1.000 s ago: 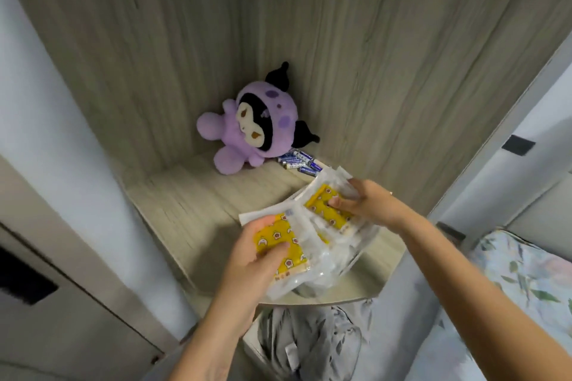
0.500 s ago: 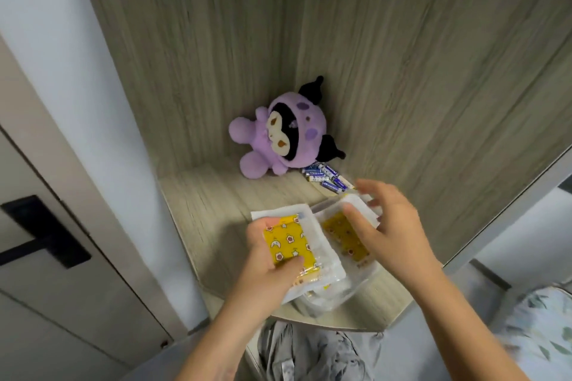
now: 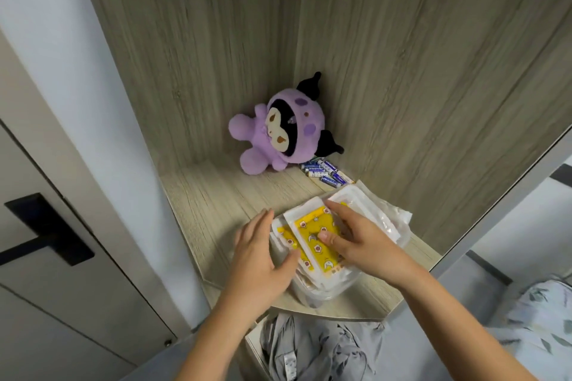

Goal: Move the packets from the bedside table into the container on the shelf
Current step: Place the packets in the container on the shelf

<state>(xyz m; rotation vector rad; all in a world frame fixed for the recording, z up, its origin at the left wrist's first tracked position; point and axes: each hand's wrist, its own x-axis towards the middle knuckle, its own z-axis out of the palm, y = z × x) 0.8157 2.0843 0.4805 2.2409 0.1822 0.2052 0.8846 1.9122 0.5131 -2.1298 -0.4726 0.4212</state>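
Observation:
Several white packets (image 3: pixel 312 233) with yellow patterned fronts lie stacked in a clear plastic container (image 3: pixel 315 294) on the wooden shelf (image 3: pixel 213 195). My right hand (image 3: pixel 362 241) rests on the top packet, fingers and thumb pressing its yellow face. My left hand (image 3: pixel 261 257) lies flat against the stack's left edge, fingers spread, holding nothing. More white packets (image 3: pixel 380 210) stick out at the container's far right side.
A purple plush toy (image 3: pixel 278 133) leans in the shelf's back corner, with several blue batteries (image 3: pixel 325 172) beside it. Grey clothing (image 3: pixel 315 346) lies below the shelf's front edge. A door with a black handle (image 3: pixel 40 229) is at left, patterned bedding (image 3: pixel 541 318) at right.
My left hand has let go of the packet it held, which now lies on the stack in the container. My right hand has come down onto that top packet.

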